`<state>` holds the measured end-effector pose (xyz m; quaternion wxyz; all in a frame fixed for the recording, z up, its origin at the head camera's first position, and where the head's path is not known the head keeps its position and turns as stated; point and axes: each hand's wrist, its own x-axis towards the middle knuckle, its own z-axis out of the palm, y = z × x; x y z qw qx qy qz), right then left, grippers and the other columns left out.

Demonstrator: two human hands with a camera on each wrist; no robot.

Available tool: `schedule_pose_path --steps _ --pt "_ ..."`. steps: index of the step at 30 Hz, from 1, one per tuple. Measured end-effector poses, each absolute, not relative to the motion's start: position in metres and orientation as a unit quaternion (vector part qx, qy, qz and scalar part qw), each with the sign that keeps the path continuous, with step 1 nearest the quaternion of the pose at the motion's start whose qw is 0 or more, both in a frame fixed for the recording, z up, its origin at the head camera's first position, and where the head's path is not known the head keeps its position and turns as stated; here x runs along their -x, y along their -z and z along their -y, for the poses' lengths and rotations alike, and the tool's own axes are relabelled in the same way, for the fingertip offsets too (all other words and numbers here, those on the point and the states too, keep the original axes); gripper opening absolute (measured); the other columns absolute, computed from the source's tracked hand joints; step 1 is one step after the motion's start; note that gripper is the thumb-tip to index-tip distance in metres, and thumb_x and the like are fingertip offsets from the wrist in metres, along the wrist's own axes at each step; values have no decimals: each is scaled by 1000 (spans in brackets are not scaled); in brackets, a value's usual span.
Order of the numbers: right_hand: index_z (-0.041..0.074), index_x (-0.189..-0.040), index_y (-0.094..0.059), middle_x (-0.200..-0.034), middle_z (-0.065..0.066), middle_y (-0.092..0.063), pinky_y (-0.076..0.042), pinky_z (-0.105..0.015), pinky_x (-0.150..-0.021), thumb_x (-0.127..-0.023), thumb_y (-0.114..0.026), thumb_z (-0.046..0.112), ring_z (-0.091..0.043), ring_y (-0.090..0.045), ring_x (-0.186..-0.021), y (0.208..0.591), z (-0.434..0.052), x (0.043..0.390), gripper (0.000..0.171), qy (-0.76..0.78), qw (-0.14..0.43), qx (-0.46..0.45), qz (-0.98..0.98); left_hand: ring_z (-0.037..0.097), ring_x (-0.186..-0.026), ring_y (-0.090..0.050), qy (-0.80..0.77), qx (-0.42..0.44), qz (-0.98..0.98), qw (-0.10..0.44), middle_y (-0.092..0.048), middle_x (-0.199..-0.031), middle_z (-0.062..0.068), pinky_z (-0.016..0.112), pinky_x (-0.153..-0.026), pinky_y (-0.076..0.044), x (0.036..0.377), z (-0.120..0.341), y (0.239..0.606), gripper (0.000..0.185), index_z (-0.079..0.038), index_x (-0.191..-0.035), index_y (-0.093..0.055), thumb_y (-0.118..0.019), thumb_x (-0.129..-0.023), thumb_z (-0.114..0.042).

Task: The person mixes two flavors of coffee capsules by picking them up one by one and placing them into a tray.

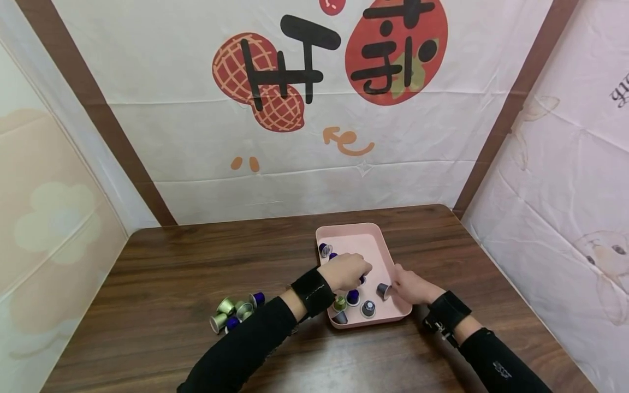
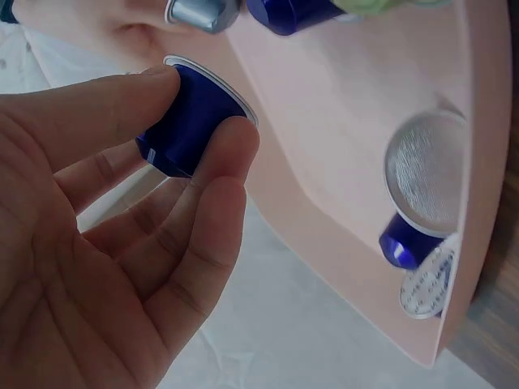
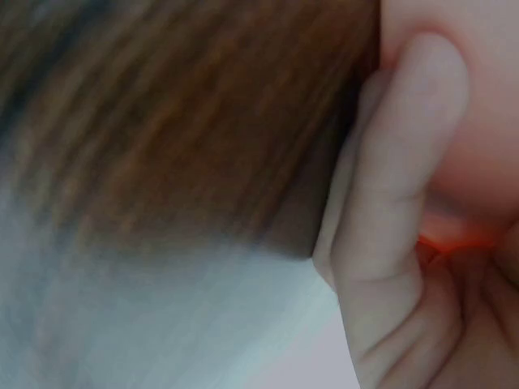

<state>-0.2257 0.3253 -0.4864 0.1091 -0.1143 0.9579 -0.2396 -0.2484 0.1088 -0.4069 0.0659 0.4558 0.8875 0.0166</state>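
Observation:
Over the pink tray (image 1: 351, 240), my left hand (image 1: 344, 272) pinches a dark blue coffee capsule (image 2: 190, 113) between thumb and fingers, its silver rim facing away from the palm. My right hand (image 1: 414, 285) grips the tray's right side wall, one finger (image 3: 381, 186) lying along it in the right wrist view. Beside that hand a grey capsule (image 1: 383, 290) lies tipped over in the tray. Toward the near end are a green capsule (image 1: 339, 303), a blue capsule (image 1: 352, 297) and further grey ones. At the far left corner, blue capsules (image 2: 403, 241) lean by the wall.
A loose pile of green and blue capsules (image 1: 226, 307) lies on the brown wooden table (image 1: 196, 262), left of the tray and close to my left sleeve (image 1: 245, 344). Behind the table hangs a printed white cloth (image 1: 304, 191), with more cloth at both sides.

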Motion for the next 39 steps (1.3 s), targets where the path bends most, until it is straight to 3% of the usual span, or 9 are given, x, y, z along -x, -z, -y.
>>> schedule_pose_path --steps 10,19,26,31,33,36,39 --pt "-5 -101 -39 -70 -3 -43 -41 -32 -61 -94 -49 3 -17 -49 -65 484 -323 225 14 245 99 137 -955 10 -73 -50 -14 -460 -885 70 -55 -82 -3 22 -66 -40 242 -115 411 7 -14 -93 -64 -68 -87 -15" --pt "-2 -96 -39 -69 -4 -44 -42 -34 -61 -93 -51 3 -17 -49 -65 485 -323 225 13 236 78 148 -957 13 -91 -60 -34 -464 -883 63 -63 -104 3 25 -81 -46 243 -112 407 24 -14 -111 -65 -64 -88 -7" --pt "-2 -97 -39 -69 -4 -43 -41 -33 -62 -93 -49 2 -18 -48 -66 485 -323 225 12 234 92 131 -959 12 -86 -57 -63 -454 -887 58 -62 -99 3 26 -75 -46 254 -74 388 16 -11 -106 -65 -65 -89 -14" --pt "-3 -99 -39 -72 -6 -46 -43 -34 -63 -94 -48 3 -18 -50 -67 483 -323 223 12 229 93 127 -961 9 -67 -48 -110 -431 -894 60 -58 -81 0 27 -62 -41 260 -33 383 2 -10 -86 -64 -65 -86 -11" --pt "-4 -101 -40 -74 -6 -47 -43 -35 -64 -94 -48 3 -18 -50 -69 483 -322 223 13 227 95 125 -961 9 -63 -45 -115 -418 -899 64 -55 -75 -3 26 -59 -39 262 -18 385 6 -11 -80 -62 -65 -85 -10" --pt "-4 -103 -40 -74 -7 -48 -44 -35 -64 -94 -48 4 -18 -51 -70 484 -323 223 15 227 101 117 -961 10 -63 -46 -99 -400 -907 83 -53 -73 -5 28 -59 -41 261 2 390 7 -11 -80 -61 -66 -84 -7" --pt "-4 -103 -40 -74 -7 -48 -43 -34 -64 -94 -49 4 -18 -51 -69 484 -323 223 15 227 101 114 -962 13 -72 -53 -71 -381 -914 118 -58 -82 -3 31 -67 -46 257 15 395 8 -11 -90 -65 -70 -84 -11"
